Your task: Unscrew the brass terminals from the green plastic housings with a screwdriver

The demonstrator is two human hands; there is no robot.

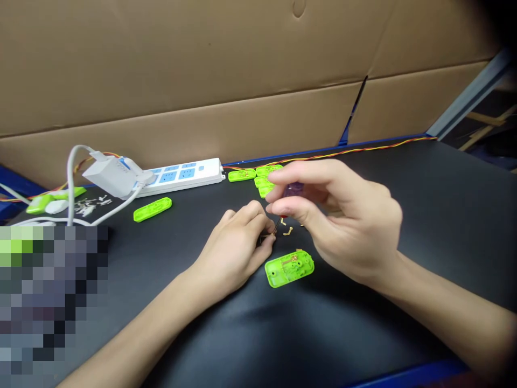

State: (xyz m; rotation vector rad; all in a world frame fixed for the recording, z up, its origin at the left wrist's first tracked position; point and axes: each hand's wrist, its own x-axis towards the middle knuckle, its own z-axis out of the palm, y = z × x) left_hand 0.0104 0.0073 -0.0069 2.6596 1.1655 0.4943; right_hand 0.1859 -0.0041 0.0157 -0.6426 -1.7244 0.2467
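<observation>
No text, brand or number can be read with certainty. A faint grey mark, perhaps lettering, stands on the white adapter (108,177) at the left end of the white power strip (211,170), but it is too small and blurred to make out; on the strip itself, the blue socket panels (168,177) show only dark slots, and the small blue square (201,168) near its right end bears nothing legible. Coarse blocks cover the lower left corner and hide any print there.
</observation>
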